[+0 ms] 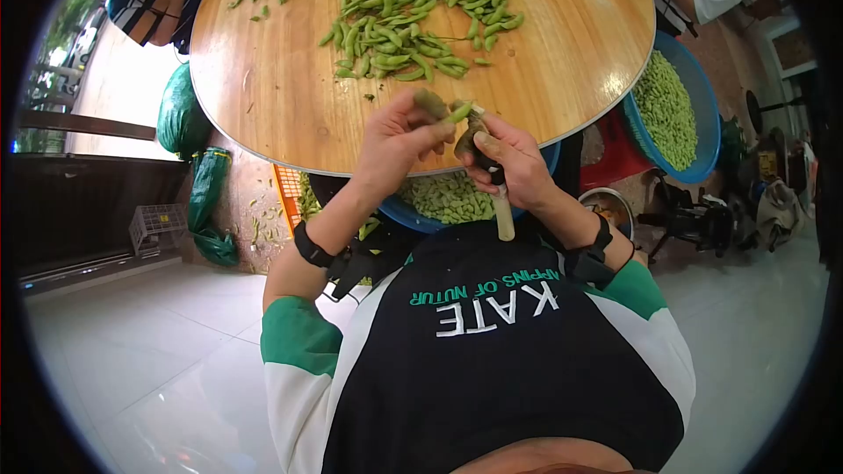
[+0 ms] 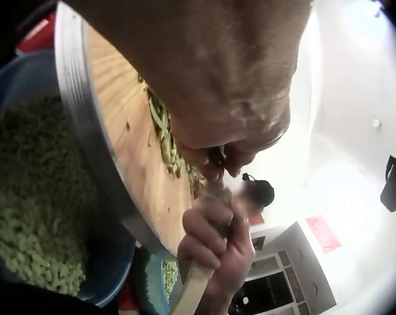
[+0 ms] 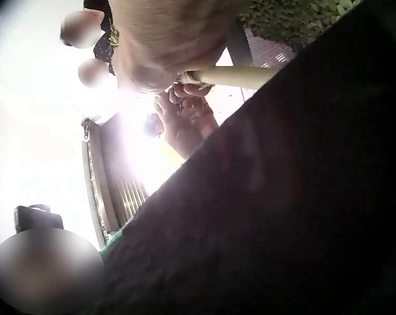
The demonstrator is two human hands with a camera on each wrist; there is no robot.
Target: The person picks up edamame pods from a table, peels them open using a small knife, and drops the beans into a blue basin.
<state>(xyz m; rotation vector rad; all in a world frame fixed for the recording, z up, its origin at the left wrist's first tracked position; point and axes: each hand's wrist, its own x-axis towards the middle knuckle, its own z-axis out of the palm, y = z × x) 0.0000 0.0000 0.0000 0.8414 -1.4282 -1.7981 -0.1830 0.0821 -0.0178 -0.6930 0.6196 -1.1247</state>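
In the head view my left hand (image 1: 399, 136) pinches a green pod (image 1: 460, 112) between thumb and fingers, over the near edge of the round wooden table (image 1: 281, 114). My right hand (image 1: 518, 162), close beside it, grips a tool with a pale handle (image 1: 504, 215) pointing down toward my body; its upper part is dark and mostly hidden by the fingers. The pod's tip meets the top of the right hand's grip. In the left wrist view the right hand (image 2: 214, 243) is curled round the pale handle (image 2: 192, 289), and the left fingers nearly touch it.
A heap of green pods (image 1: 395, 0) covers the table's far part. Below the hands stands a blue basin of shelled beans (image 1: 448, 197); another blue basin (image 1: 707, 145) is at the right. An orange crate (image 1: 288, 193) and green sacks (image 1: 180, 114) are at the left. People sit at both far sides.
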